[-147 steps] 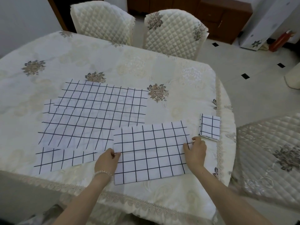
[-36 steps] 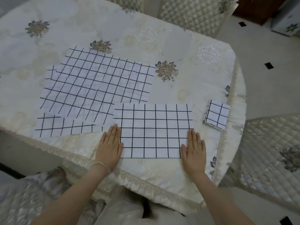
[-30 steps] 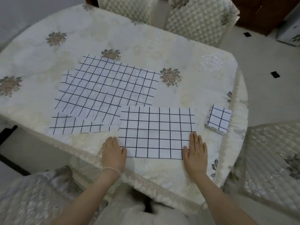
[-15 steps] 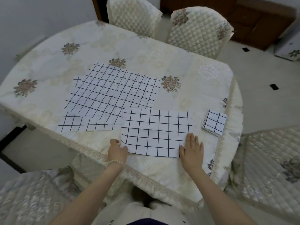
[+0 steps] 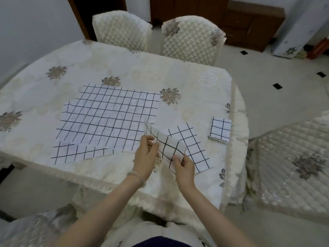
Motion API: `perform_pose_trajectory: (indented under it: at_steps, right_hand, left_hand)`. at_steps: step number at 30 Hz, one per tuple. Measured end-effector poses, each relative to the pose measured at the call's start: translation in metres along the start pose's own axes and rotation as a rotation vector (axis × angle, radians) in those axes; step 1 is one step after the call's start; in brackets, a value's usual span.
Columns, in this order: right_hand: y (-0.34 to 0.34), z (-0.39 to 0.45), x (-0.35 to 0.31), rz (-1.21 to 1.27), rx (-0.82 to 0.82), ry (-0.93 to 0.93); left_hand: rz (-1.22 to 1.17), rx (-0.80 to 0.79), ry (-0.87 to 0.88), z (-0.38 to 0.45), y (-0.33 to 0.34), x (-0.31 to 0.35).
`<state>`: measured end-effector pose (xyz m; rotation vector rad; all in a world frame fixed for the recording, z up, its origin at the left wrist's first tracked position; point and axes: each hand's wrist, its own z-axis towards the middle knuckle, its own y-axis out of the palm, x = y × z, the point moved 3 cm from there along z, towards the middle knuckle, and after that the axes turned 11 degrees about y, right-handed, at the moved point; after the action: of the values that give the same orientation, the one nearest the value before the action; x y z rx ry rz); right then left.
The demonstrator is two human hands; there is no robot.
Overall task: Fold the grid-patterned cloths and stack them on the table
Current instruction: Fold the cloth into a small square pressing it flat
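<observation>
A white cloth with a black grid, folded in half, lies near the table's front edge. Its left part is lifted and curls over toward the right. My left hand pinches that raised edge from the left. My right hand pinches the cloth's near edge from below. A small folded grid cloth sits to the right near the table's edge. Several unfolded grid cloths lie overlapped to the left, with one strip showing at their front.
The table wears a cream floral tablecloth. Two quilted chairs stand behind it. Another quilted seat is close on the right. A wooden cabinet stands by the far wall.
Both hands were pressing flat at the cloth's near corners. Now they pinch it, and the left hand has lifted the left half and carried it rightward. The view tilted up.
</observation>
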<state>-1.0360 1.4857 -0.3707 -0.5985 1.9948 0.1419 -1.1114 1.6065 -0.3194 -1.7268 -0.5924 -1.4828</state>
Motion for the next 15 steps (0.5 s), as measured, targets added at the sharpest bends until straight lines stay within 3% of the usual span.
perform_pose_trajectory:
  at_steps: [4,8,11,15]
  right_hand:
    - [-0.040,0.013,0.009,-0.016,0.067,0.076]
    - [-0.075,0.018,0.018,-0.021,0.087,0.131]
    - [-0.089,0.025,0.024,-0.044,0.175,0.178]
    - [-0.100,0.036,0.031,-0.070,0.270,0.224]
  left_hand:
    - [0.148,-0.014,-0.083,0.026,-0.019,-0.028]
    - [0.343,-0.258,-0.143,0.049,-0.012,-0.053]
    - [0.342,-0.444,-0.188,0.060,0.006,-0.063]
    - [0.336,-0.564,-0.269,0.064,0.026,-0.069]
